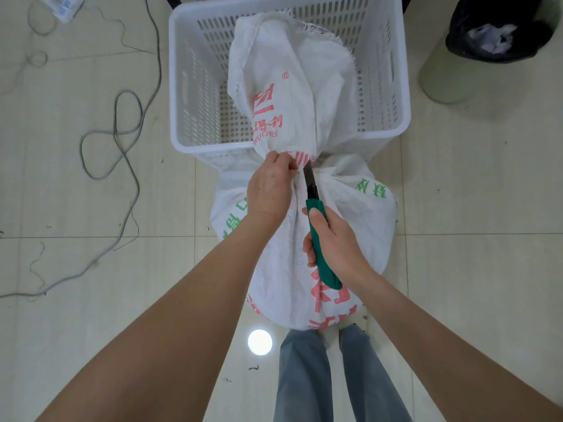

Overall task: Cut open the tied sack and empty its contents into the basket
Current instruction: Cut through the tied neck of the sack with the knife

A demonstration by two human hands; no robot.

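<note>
A white woven sack point(359, 220) with red and green print stands on the floor in front of me, tied at the neck. Its loose top flops forward into the white plastic basket point(393, 71) just behind it. My left hand point(269, 187) grips the gathered neck of the sack from the left. My right hand point(333, 242) holds a green-handled utility knife point(318, 236), and the dark blade tip rests against the tie at the neck. The tie itself is mostly hidden by the folds and my fingers.
Grey cables point(122, 141) loop over the tiled floor at the left. A bin with a black liner point(499, 28) stands at the upper right. My legs in jeans point(329, 376) are just behind the sack. A packet point(62, 4) lies at the top left.
</note>
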